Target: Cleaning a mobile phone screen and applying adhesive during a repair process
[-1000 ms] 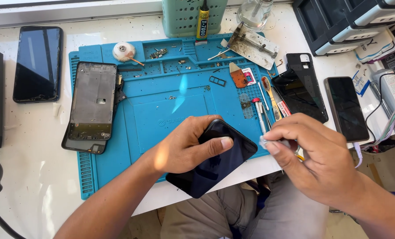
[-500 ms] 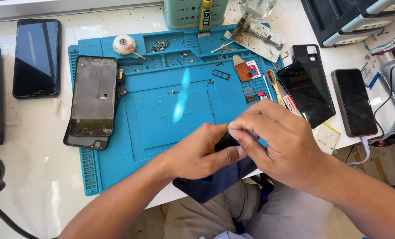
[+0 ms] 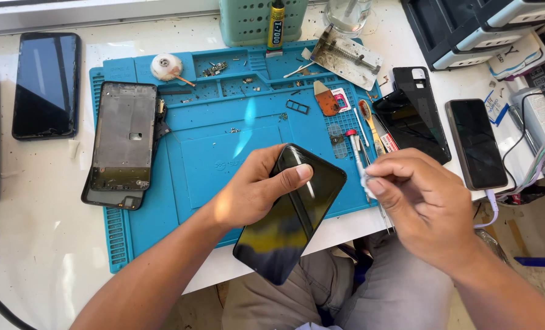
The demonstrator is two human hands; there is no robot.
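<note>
Now: left hand [image 3: 254, 195] grips black phone [image 3: 290, 214], thumb across glass, held over front edge of blue mat [image 3: 223, 146]. Right hand [image 3: 419, 201] just beside, fingertips pinching small white bit [image 3: 365, 179]; phone frame [image 3: 123, 143] on mat's left.

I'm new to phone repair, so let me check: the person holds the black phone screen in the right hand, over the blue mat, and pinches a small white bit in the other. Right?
Not quite. The head view shows the left hand holding the black phone screen over the blue mat; the right hand pinches the small white bit.
</note>
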